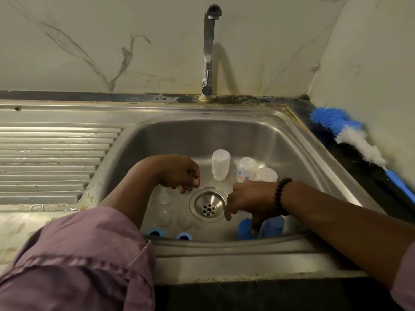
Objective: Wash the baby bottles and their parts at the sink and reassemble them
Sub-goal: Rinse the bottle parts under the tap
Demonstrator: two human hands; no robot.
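Sink: three clear bottles stand upside down behind the drain; teats left of it, blue rings and blue caps at the front wall. Tap is dry. Left hand, fingers curled downward, seems to pinch something small; cannot tell what. Right hand reaches down loosely, thumb on a cap. Judgement: parts are being laid out or sorted. Next: pick matching pieces and screw them together.

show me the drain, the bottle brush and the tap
drain (pixel 209 208), head view, on the perforated centre of the strainer
bottle brush (pixel 359 142), head view, on the white bristles
tap (pixel 208 50), head view, on the upright pipe
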